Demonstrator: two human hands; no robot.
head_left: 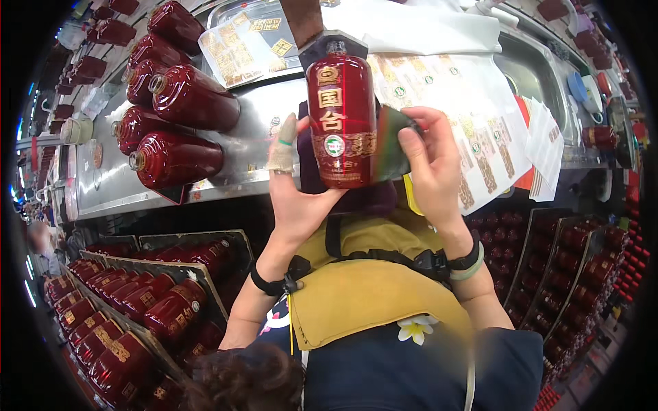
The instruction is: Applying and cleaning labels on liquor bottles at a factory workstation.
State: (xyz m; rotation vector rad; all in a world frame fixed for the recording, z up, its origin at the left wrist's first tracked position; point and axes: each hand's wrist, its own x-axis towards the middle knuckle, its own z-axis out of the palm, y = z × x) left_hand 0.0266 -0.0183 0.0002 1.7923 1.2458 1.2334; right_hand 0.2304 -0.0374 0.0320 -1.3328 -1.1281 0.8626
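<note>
Bright overhead light, glossy glare, fisheye-warped dark rim.

I am looking at a bottling or labelling workshop: a long steel bench [253, 109] carries unlabelled red bottles [179, 159] lying on their sides and sheets of gold labels [480, 130], while crates of labelled bottles [130, 308] line the floor on both sides.

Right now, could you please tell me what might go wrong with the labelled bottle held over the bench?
The glossy dark red ceramic bottle rests only on the left hand, so it might slip. The right hand presses a dark cloth beside its gold label, which could smear or shift. Unlabelled red bottles lying on the steel bench could roll.
</note>
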